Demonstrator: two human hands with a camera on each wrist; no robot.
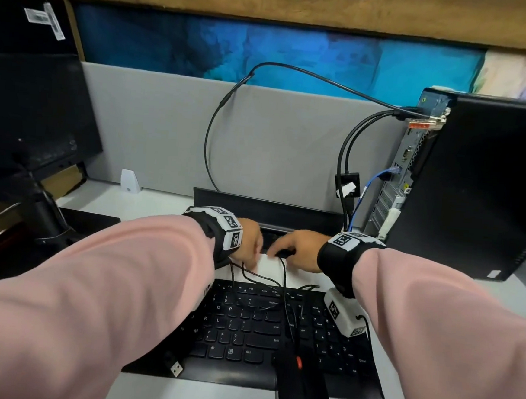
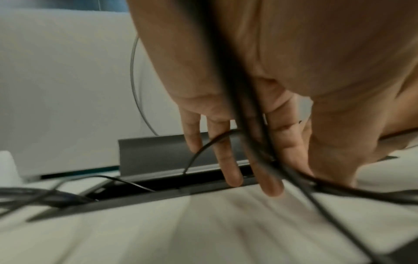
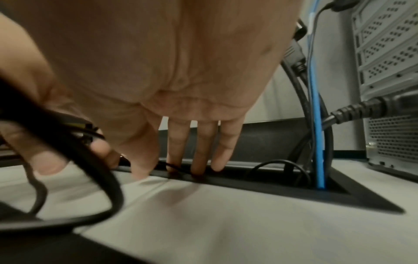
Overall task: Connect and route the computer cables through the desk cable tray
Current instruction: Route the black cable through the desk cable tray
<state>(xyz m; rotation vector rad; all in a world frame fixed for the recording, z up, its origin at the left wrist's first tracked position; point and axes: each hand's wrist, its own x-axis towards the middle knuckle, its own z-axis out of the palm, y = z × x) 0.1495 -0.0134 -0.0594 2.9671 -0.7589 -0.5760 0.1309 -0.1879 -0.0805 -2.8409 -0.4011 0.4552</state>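
Cables [image 1: 258, 277], thin and black, trail from the keyboard [image 1: 261, 328] up to the cable tray [image 3: 260, 184], a dark slot set in the white desk [image 3: 226, 223] at the foot of the grey partition. Its hinged lid [image 2: 153, 153] stands raised behind the opening.

Procedure for the step in hand, as judged from the room: feed slack into the slot a little at a time. Keep the thin leads clear of the blue network cable [image 3: 316, 125] and the thick black power lead [image 3: 353, 110] that already run down at the right end beside the computer tower [image 1: 477, 184]. Do not trap a lead under the front lip, and leave enough free length for the mouse [image 1: 300, 388] and keyboard to move.

Left hand [image 2: 237, 107]: fingers [image 2: 228, 160] straight and slightly spread, tips at the front edge of the slot. One thin lead loops across them; they press it, with no curl around it.

Right hand [image 3: 181, 80]: three fingers [image 3: 201, 148] extended, tips dipping into the slot onto a thin lead. Thumb and index finger sit close together near a dark cable or plug; whether they pinch it cannot be told.
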